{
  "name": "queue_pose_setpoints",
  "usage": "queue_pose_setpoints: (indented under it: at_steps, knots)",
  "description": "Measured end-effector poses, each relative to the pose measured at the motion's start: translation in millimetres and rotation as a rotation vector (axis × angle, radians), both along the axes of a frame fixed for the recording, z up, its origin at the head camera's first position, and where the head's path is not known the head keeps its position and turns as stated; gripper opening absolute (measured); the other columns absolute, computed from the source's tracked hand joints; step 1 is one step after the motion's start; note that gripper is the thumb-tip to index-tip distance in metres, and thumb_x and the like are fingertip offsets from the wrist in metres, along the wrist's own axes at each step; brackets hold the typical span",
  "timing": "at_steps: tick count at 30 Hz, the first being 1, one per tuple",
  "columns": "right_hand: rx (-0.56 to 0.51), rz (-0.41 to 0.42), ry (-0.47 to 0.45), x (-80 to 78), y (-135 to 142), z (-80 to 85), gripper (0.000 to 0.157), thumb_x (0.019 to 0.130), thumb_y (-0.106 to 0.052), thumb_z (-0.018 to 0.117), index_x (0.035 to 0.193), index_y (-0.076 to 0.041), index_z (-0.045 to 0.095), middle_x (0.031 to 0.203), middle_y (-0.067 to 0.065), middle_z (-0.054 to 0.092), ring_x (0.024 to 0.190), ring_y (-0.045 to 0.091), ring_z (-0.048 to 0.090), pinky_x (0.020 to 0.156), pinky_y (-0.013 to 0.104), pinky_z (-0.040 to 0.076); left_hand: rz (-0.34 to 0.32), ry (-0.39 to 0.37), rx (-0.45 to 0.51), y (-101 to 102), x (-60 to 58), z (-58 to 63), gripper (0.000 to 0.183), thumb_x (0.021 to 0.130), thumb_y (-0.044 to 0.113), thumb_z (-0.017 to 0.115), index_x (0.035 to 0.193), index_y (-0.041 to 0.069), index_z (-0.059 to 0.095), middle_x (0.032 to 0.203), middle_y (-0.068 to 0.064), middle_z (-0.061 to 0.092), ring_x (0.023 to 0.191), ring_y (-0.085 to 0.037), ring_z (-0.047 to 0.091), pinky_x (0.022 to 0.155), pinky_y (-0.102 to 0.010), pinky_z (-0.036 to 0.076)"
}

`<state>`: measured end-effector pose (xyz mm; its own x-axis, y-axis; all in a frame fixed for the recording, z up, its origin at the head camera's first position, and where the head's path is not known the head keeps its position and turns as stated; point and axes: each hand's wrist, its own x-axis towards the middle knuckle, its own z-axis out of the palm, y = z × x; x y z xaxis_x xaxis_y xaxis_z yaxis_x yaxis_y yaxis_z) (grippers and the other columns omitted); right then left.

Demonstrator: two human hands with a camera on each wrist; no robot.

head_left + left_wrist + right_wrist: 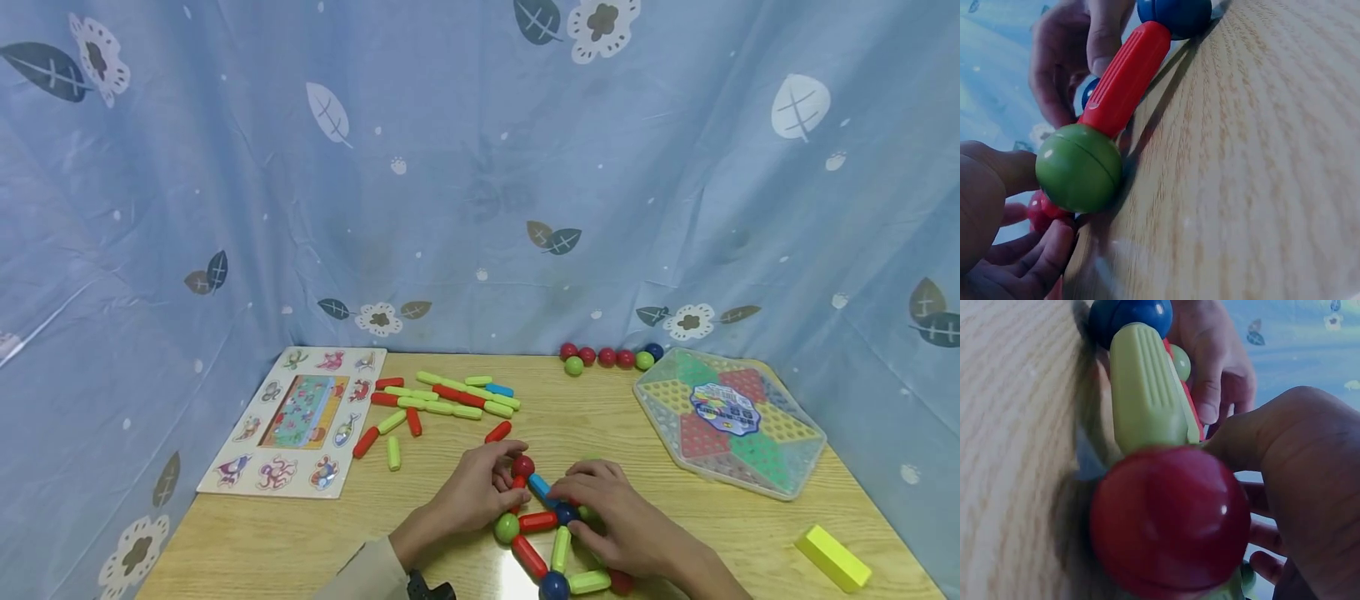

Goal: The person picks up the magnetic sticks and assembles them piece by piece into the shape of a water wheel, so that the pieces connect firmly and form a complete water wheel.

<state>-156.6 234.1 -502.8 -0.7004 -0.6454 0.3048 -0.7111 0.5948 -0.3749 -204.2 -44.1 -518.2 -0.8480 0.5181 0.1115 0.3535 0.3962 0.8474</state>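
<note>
Balls and magnetic rods form a joined frame on the wooden table. My left hand (476,490) grips a short red rod (518,482) between a red ball (523,466) and a green ball (507,528); its thumb lies across the rod. With thumb and fingers, my right hand (622,517) holds a dark blue ball (566,514), where a blue rod (542,487) and a red rod (538,522) meet. Closer to me, a second blue ball (554,586) joins lime rods. A large red ball (1169,522) stands under the right wrist. The right hand hides part of the frame.
Loose red, lime and blue rods (450,396) lie at back left, beside a picture puzzle board (347,475). Several balls (606,357) line the back edge. At right are a hexagonal checkers board (806,467) and a yellow block (832,557). A patterned curtain (480,167) surrounds the table.
</note>
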Motion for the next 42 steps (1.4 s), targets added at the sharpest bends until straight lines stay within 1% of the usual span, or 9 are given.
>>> queue_pose_setpoints:
  at_steps: [5, 11, 17, 20, 25, 30, 32, 37, 42]
  knots:
    - [0.015, -0.051, 0.038, -2.0, 1, 2.0, 0.036, 0.095, -0.019, 0.084, 0.128, -0.031, 0.074, 0.13, -0.022, 0.07, 0.127, 0.016, 0.059, 0.105, 0.055, 0.049, 0.004, 0.06, -0.065, -3, 1.1, 1.6, 0.048, 0.098, 0.021, 0.085, 0.141, 0.009, 0.068, 0.117, 0.0, 0.066, 0.085, -0.003, 0.06, 0.075, -0.018, 0.054]
    - [0.013, -0.196, 0.14, -3.0, 5, 2.3, 0.04, 0.086, -0.024, 0.094, 0.123, -0.027, 0.077, 0.123, -0.016, 0.072, 0.119, 0.014, 0.06, 0.1, 0.051, 0.053, 0.044, 0.129, -0.116, -7, 1.5, 2.6, 0.022, 0.099, 0.024, 0.081, 0.117, 0.012, 0.074, 0.109, 0.003, 0.065, 0.09, -0.006, 0.058, 0.078, -0.02, 0.05]
    - [-0.035, -0.288, 0.246, -0.1, 19, -2.3, 0.043, 0.08, -0.022, 0.098, 0.118, -0.022, 0.079, 0.12, -0.01, 0.074, 0.109, 0.014, 0.061, 0.09, 0.044, 0.056, -0.027, 0.133, -0.11, -13, 3.0, 2.3, 0.012, 0.098, 0.021, 0.082, 0.107, 0.014, 0.08, 0.097, 0.011, 0.068, 0.085, -0.001, 0.059, 0.078, -0.019, 0.051]
    - [-0.075, -0.327, 0.216, 3.7, 29, -7.2, 0.043, 0.079, -0.018, 0.097, 0.118, -0.022, 0.078, 0.122, -0.009, 0.072, 0.11, 0.014, 0.062, 0.089, 0.041, 0.058, -0.087, 0.117, -0.088, -17, 3.3, 2.3, 0.012, 0.098, 0.024, 0.084, 0.106, 0.016, 0.082, 0.094, 0.015, 0.069, 0.083, 0.002, 0.061, 0.076, -0.019, 0.053]
    - [-0.17, -0.367, 0.048, 7.3, 44, -16.9, 0.037, 0.087, -0.013, 0.093, 0.119, -0.026, 0.077, 0.125, -0.01, 0.071, 0.105, 0.006, 0.063, 0.082, 0.028, 0.058, -0.195, 0.033, -0.025, -29, -0.4, -0.6, 0.016, 0.1, 0.03, 0.083, 0.112, 0.018, 0.083, 0.096, 0.015, 0.075, 0.085, 0.002, 0.065, 0.078, -0.021, 0.057]
    - [-0.303, -0.335, -0.067, 6.3, 52, -23.6, 0.035, 0.091, -0.007, 0.089, 0.118, -0.027, 0.078, 0.124, -0.006, 0.073, 0.097, 0.002, 0.061, 0.073, 0.022, 0.053, -0.244, -0.204, 0.192, -46, -10.3, 1.2, 0.029, 0.102, 0.022, 0.08, 0.126, 0.006, 0.079, 0.119, -0.014, 0.081, 0.103, -0.009, 0.076, 0.092, -0.025, 0.062]
    - [-0.343, -0.321, -0.091, 6.0, 54, -25.0, 0.035, 0.092, -0.006, 0.088, 0.118, -0.026, 0.078, 0.124, -0.003, 0.074, 0.095, 0.003, 0.061, 0.07, 0.022, 0.052, -0.264, -0.251, 0.29, -53, -16.5, 3.1, 0.035, 0.104, 0.017, 0.077, 0.132, -0.003, 0.074, 0.128, -0.026, 0.076, 0.111, -0.015, 0.078, 0.096, -0.028, 0.062]
    - [-0.403, -0.297, -0.121, 4.6, 57, -28.8, 0.033, 0.094, -0.006, 0.086, 0.119, -0.024, 0.078, 0.125, 0.002, 0.074, 0.095, 0.004, 0.062, 0.071, 0.022, 0.054, -0.281, -0.22, 0.412, -64, -33.8, 8.5, 0.044, 0.106, 0.01, 0.073, 0.14, -0.015, 0.063, 0.134, -0.035, 0.071, 0.121, -0.023, 0.077, 0.099, -0.031, 0.063]
    - [-0.433, -0.286, -0.12, 3.6, 60, -32.4, 0.033, 0.094, -0.004, 0.085, 0.12, -0.023, 0.078, 0.126, 0.004, 0.074, 0.107, 0.002, 0.065, 0.079, 0.019, 0.057, -0.162, -0.182, 0.376, -61, -50.8, 13.2, 0.04, 0.104, 0.01, 0.075, 0.141, -0.005, 0.069, 0.135, -0.026, 0.074, 0.122, -0.025, 0.077, 0.099, -0.03, 0.062]
